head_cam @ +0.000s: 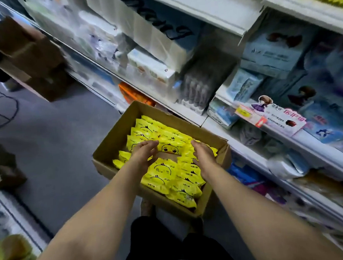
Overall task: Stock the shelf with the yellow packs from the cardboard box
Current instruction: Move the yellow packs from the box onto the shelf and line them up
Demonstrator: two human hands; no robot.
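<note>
An open cardboard box (111, 141) stands on the floor in front of me, filled with several yellow packs (168, 169) printed with a duck face. A small gap in the middle shows the box bottom. My left hand (142, 155) hovers over the packs at the left, fingers straight and relaxed. Over the packs at the right sits my right hand (202, 156), fingers also loosely extended. Neither hand holds a pack. The shelf (252, 143) runs along the right side, just beyond the box.
The shelves hold blue and white packaged goods, with a pink price tag sign (273, 118) sticking out. Brown cardboard boxes (29, 57) stand at the far left by the aisle. Grey floor (54, 140) lies left of the box. More yellow goods (8, 257) sit at the bottom left.
</note>
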